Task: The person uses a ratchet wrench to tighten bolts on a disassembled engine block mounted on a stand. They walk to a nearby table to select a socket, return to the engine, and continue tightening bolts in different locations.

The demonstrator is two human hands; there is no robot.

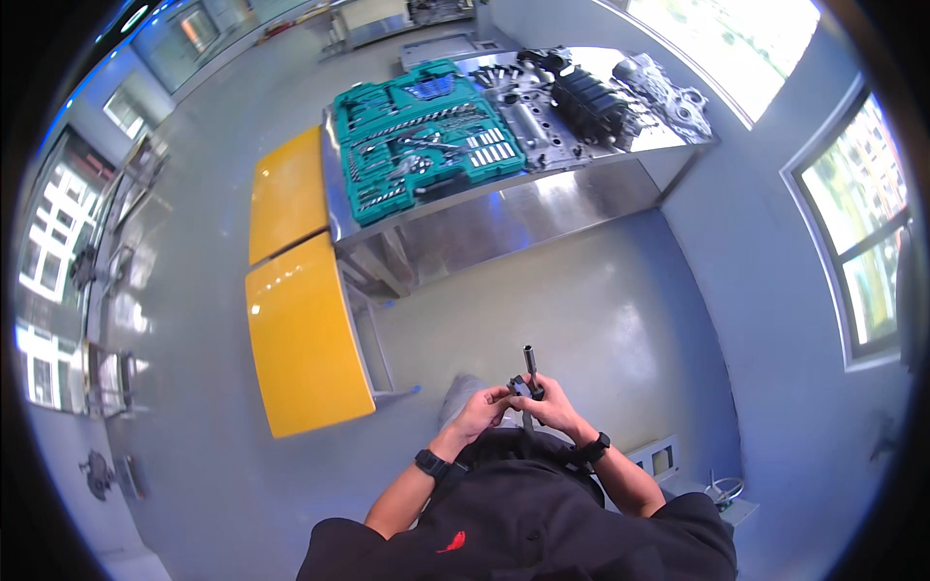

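Left of the steel counter [572, 194]: two yellow-topped stands [310, 339], one nearer, one farther, end to end. On the counter's left part, open teal tool case [426, 140], sockets and wrenches in it. Near side, well apart from the counter, both hands close together in front of the person's torso. Left hand [481, 411], dark watch on wrist: fingertips pinching a small dark part [518, 387]. Just right of that, dark tool [530, 358] with tubular end pointing up and away; right hand [554, 405] has fingers curled at its lower end. Exact grip hidden by fingers. Far right on counter: black ribbed engine part [586, 102], then silver casting [666, 95] by the wall.
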